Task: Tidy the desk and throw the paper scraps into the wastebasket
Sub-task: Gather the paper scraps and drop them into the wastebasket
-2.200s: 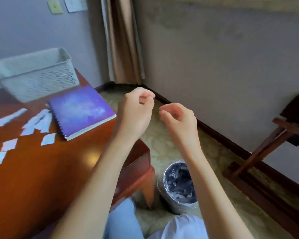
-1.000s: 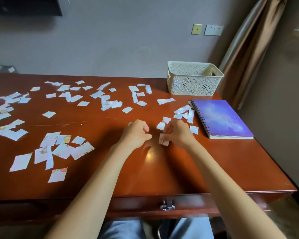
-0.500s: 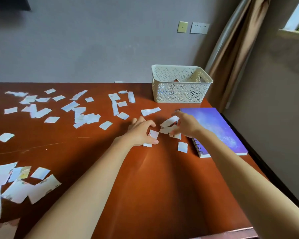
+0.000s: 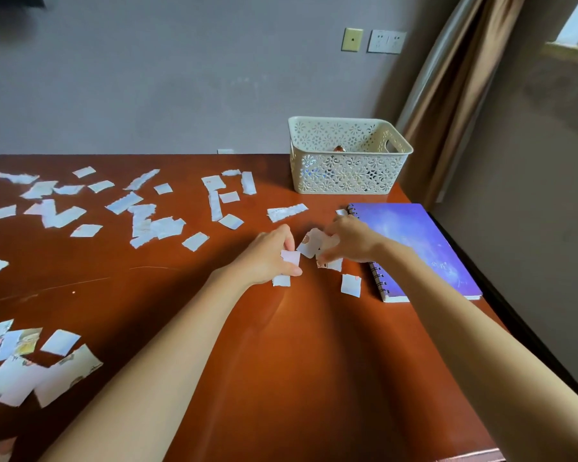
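Many white paper scraps (image 4: 154,225) lie scattered over the reddish-brown desk (image 4: 281,361). My left hand (image 4: 267,258) pinches a small white scrap (image 4: 291,258) between thumb and fingers, just left of the purple notebook. My right hand (image 4: 351,241) holds a few scraps (image 4: 312,245) lifted off the desk, close to the left hand. Two loose scraps lie below the hands: one scrap (image 4: 281,281) under the left thumb and one scrap (image 4: 351,285) beside the notebook's spiral. The wastebasket is out of view.
A purple spiral notebook (image 4: 414,241) lies at the desk's right edge. A cream lattice basket (image 4: 347,155) stands behind it near the wall. More scraps (image 4: 30,365) sit at the near left. A brown curtain (image 4: 454,95) hangs at the right.
Two seconds ago my hands were over the wastebasket beside the desk. They have since returned to the desk and closed on scraps next to the notebook, drawing them together.
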Available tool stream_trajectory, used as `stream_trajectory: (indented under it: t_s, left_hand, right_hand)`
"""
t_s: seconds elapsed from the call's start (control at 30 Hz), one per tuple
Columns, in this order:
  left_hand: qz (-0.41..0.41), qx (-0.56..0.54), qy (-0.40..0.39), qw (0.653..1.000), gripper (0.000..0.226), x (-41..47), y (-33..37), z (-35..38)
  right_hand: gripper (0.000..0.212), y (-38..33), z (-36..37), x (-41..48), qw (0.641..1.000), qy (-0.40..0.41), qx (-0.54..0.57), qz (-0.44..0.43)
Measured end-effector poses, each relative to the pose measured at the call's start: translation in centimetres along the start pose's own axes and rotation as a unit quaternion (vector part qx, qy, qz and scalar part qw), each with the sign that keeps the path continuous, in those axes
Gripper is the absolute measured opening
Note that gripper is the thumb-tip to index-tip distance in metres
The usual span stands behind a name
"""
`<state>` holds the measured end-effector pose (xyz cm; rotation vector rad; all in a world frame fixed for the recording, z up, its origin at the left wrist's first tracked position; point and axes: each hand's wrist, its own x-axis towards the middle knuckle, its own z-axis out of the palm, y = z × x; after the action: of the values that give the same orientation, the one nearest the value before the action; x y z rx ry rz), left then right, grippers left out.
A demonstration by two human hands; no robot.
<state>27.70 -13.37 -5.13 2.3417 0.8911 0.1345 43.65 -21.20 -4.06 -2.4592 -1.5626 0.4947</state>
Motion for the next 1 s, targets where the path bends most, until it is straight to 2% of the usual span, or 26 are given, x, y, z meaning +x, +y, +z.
stream_trajectory:
  t_s: [0.13,0.2,0.27,0.37,0.43,0.53,0.63,0.77,0.93,1.0]
  left_hand:
    - [-0.004,-0.023,0.045,0.999,0.034,-0.3,0.0,-0.3]
    - [-0.017,-0.059,0.06,0.996,0.035,-0.4,-0.1,-0.8]
    - [-0.034,-0.073,0.049,0.996,0.034,-0.3,-0.4,-1.6]
    - [-0.058,-0.012,-0.001,0.998,0.036,-0.3,-0.9,-2.3]
    - [-0.078,0.02,-0.026,0.996,0.044,-0.8,-0.9,-2.3]
    - [-0.086,0.043,-0.039,0.995,0.051,-1.7,-0.6,-1.9]
    - [-0.083,0.056,-0.038,0.994,0.046,-2.2,-0.1,-1.4]
    - [-0.09,0.071,-0.021,0.993,0.048,-2.9,1.0,-1.1]
    - [-0.088,0.063,0.001,0.994,0.042,-3.4,1.7,-0.6]
    - [-0.088,0.045,0.02,0.995,0.034,-3.6,1.9,-0.3]
  right_hand:
    - [0.052,-0.2,0.1,-0.6,0.994,0.039,0.102,0.018]
    - [0.035,-0.4,-0.2,-1.2,0.989,0.046,0.137,0.021]
    - [0.014,-0.7,-0.6,-2.0,0.984,0.053,0.17,0.023]
    - [0.021,-1.0,-1.3,-3.1,0.972,0.038,0.227,0.041]
    - [0.022,-1.1,-1.6,-3.7,0.973,0.016,0.221,0.058]
    - [0.01,-1.0,-1.9,-4.6,0.982,-0.02,0.174,0.076]
    - [0.017,-0.8,-2.1,-5.8,0.986,-0.063,0.131,0.077]
    - [0.04,-0.8,-1.7,-6.7,0.99,-0.096,0.054,0.092]
    - [0.032,-1.1,-1.2,-6.7,0.989,-0.092,0.003,0.112]
    - [0.037,-1.0,-1.0,-6.8,0.989,-0.084,0.002,0.123]
